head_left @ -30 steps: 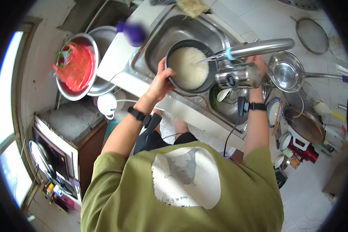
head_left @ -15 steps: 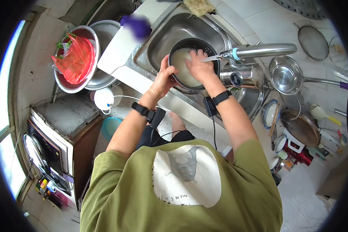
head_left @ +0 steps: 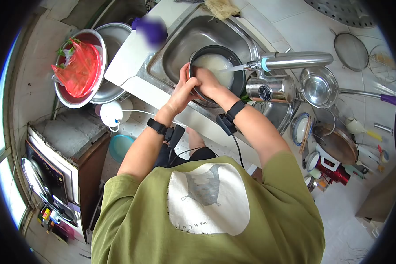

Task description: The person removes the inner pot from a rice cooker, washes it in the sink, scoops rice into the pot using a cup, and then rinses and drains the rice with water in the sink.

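A dark round pot (head_left: 238,81) stands in the steel sink (head_left: 198,33), slightly tilted, holding milky white water (head_left: 220,64). My left hand (head_left: 184,90) grips the pot's near left rim, thumb over the edge. My right hand (head_left: 207,82) dips into the pot by its left wall, and its fingers are hidden in the cloudy water. From the tap (head_left: 299,60) a stream of water (head_left: 236,68) runs into the pot. What lies at the pot's bottom does not show.
Right of the pot are a steel canister (head_left: 275,89) and a long-handled steel pan (head_left: 317,88). A red plastic bag (head_left: 81,70) sits in a metal basin (head_left: 102,48) at the left. A loofah-like scrubber (head_left: 222,8) lies behind the sink.
My right hand has moved left and down inside the pot, from under the tap stream to the left wall. The left hand stays on the rim. The view has shifted slightly.
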The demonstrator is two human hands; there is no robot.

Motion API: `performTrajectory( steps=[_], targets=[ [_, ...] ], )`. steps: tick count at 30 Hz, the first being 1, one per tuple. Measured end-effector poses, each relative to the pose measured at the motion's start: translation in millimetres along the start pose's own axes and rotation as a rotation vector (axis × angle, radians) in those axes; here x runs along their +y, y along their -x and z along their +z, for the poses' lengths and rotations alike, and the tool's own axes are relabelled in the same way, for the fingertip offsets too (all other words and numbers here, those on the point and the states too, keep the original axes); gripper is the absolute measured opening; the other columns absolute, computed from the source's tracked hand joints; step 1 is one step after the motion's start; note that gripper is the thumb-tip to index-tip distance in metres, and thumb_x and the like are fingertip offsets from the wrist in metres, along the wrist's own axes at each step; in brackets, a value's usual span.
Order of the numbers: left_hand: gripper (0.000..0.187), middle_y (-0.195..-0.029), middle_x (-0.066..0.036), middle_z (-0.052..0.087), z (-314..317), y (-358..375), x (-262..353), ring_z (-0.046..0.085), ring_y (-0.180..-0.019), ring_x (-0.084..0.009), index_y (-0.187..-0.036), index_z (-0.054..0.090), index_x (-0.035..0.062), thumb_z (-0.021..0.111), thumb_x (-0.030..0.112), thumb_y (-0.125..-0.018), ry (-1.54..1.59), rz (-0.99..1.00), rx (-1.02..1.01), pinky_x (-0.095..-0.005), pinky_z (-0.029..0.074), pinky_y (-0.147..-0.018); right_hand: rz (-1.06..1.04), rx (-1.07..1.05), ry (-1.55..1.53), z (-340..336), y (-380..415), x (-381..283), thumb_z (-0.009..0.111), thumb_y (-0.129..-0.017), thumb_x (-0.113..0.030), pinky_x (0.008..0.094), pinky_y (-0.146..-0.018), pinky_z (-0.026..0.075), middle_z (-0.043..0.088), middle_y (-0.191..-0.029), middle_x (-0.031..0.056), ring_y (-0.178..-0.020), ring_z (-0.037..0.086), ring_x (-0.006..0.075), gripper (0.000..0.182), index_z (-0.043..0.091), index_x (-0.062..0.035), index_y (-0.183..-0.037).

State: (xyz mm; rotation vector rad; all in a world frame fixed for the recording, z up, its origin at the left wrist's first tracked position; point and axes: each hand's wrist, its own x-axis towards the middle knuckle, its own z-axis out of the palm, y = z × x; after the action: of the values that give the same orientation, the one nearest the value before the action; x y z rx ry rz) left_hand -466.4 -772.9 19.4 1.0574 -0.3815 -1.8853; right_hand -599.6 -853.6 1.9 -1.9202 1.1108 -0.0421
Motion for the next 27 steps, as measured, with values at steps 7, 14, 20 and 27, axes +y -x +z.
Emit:
performTrajectory(
  steps=[7, 14, 20, 27],
  targets=[
    [0.086, -0.134, -0.007, 0.048, -4.7, -0.3, 2.0, 0.053, -0.124, -0.0195, -0.166, 0.017, 0.0259, 0.062, 0.018, -0.094, -0.049, 0.016, -0.062, -0.0537, 0.053, -0.103, 0.229, 0.076, 0.557, -14.1, -7.7, 3.3, 0.067, -0.088, -0.024, 0.0481, -0.085, 0.059, 0.079, -0.105, 0.0147, -0.103, 0.075, 0.0338, 0.021, 0.081, -0.0096, -0.092],
    [0.092, -0.143, -0.013, 0.047, -9.3, -4.2, -2.5, 0.062, -0.109, -0.0282, -0.165, 0.018, 0.0255, 0.067, 0.020, -0.087, 0.065, -0.012, -0.029, -0.0524, 0.063, -0.083, 0.192, 0.272, 0.565, -23.7, 43.1, 15.7, 0.075, -0.089, -0.029, 0.0560, -0.091, 0.055, 0.063, -0.121, 0.0167, -0.111, 0.067, 0.0372, 0.037, 0.066, -0.0084, -0.119],
    [0.094, -0.145, -0.013, 0.047, -7.8, -0.7, 0.0, 0.059, -0.114, -0.0278, -0.166, 0.017, 0.0269, 0.068, 0.019, -0.086, -0.035, 0.008, -0.048, -0.0468, 0.062, -0.083, 0.118, 0.424, 0.293, -45.9, 38.4, 27.9, 0.072, -0.091, -0.030, 0.0508, -0.095, 0.055, 0.066, -0.126, 0.0240, -0.113, 0.068, 0.0420, 0.045, 0.065, -0.0059, -0.128],
    [0.093, -0.139, -0.011, 0.047, -14.8, -5.6, -9.7, 0.057, -0.115, -0.0247, -0.166, 0.017, 0.0259, 0.067, 0.021, -0.088, -0.094, 0.057, -0.076, -0.0458, 0.061, -0.085, 0.401, 0.366, -0.064, -21.1, 1.8, 12.1, 0.064, -0.096, -0.026, 0.0485, -0.101, 0.053, 0.070, -0.126, 0.0278, -0.116, 0.067, 0.0459, 0.037, 0.070, 0.0015, -0.121]
  ],
)
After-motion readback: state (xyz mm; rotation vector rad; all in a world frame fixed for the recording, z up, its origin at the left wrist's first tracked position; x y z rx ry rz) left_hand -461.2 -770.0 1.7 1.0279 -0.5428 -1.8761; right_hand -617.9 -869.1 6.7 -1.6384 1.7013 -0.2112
